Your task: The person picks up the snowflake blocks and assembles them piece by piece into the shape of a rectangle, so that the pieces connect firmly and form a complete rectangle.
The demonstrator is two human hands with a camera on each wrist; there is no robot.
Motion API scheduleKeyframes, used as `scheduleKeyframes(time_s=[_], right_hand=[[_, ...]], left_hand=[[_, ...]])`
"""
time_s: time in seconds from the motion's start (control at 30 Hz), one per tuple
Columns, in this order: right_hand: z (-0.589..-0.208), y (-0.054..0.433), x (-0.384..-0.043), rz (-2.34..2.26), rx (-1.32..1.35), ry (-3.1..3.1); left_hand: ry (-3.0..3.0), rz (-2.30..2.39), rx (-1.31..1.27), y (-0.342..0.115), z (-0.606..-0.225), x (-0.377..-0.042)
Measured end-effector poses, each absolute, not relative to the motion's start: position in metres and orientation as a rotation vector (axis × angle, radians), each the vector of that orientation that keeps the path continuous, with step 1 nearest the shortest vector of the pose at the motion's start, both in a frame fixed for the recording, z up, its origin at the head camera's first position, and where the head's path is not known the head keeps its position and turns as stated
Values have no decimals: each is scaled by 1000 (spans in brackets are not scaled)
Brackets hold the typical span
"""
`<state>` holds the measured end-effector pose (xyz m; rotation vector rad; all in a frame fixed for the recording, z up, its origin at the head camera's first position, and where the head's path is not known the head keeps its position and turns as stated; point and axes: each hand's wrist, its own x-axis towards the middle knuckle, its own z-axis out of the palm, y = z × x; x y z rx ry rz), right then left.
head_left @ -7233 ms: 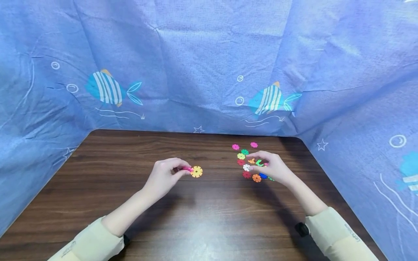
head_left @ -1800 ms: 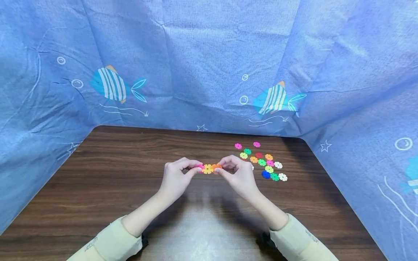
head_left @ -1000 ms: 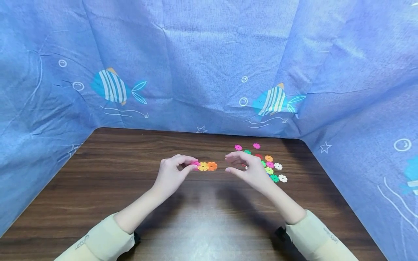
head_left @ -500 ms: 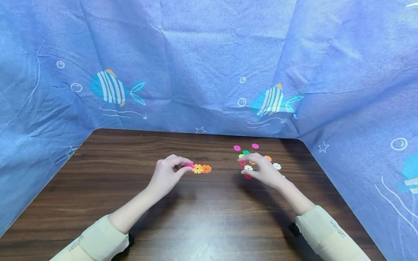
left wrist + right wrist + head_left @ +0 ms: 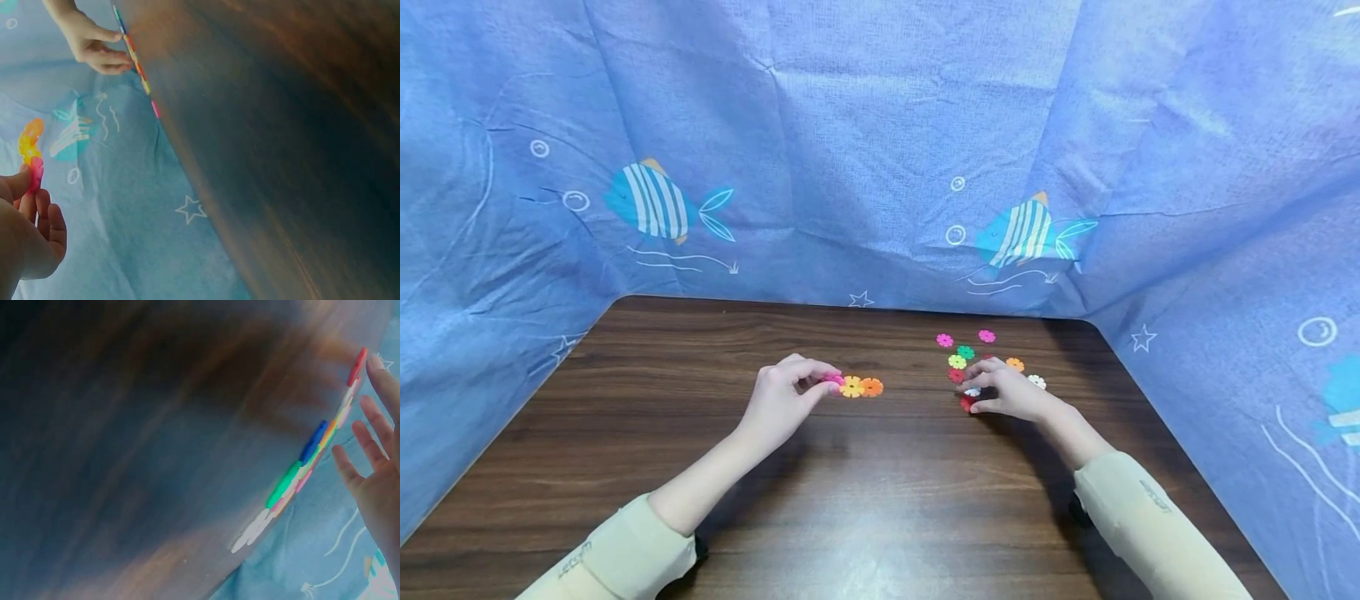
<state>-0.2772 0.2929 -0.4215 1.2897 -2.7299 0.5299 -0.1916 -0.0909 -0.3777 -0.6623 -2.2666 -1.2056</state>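
Note:
My left hand (image 5: 778, 403) pinches a pink notched plastic disc (image 5: 834, 381) between thumb and fingers, above the table. Joined to it in a row are a yellow disc (image 5: 852, 387) and an orange disc (image 5: 872, 387); the left wrist view shows the same chain from the side, its yellow disc (image 5: 29, 145) above the fingertips. Low over the scattered discs, my right hand (image 5: 1011, 393) has its fingers spread and grips nothing. A red disc (image 5: 967, 403) and a partly covered white disc (image 5: 973, 392) lie by its fingertips. The thumb is near the red disc (image 5: 357, 367) in the right wrist view.
Beyond the right hand lie loose discs: pink (image 5: 987, 336), green (image 5: 966, 352), pale yellow (image 5: 957, 362), orange (image 5: 1015, 365) and white (image 5: 1037, 382). The hand hides others. A blue fish-print cloth (image 5: 865, 150) stands around the back and sides of the brown table (image 5: 715, 342).
The orange disc was joined to the yellow one with both hands. My right hand then let go, moved right and lowered over the loose discs; my left hand drew slightly left with the chain.

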Motion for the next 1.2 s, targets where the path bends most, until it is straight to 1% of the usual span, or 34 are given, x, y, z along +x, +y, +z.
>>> scheduleKeyframes(time_s=[0.37, 0.77, 1.2], right_hand=[[-429, 293, -279, 467, 1246, -2741], [-421, 288, -280, 509, 1188, -2900], [-419, 292, -278, 585, 1136, -2978]], left_hand=[[-2273, -1229, -639, -93, -377, -193], [-2281, -1243, -627, -95, -373, -191], [-2288, -1236, -625, -98, -375, -191]])
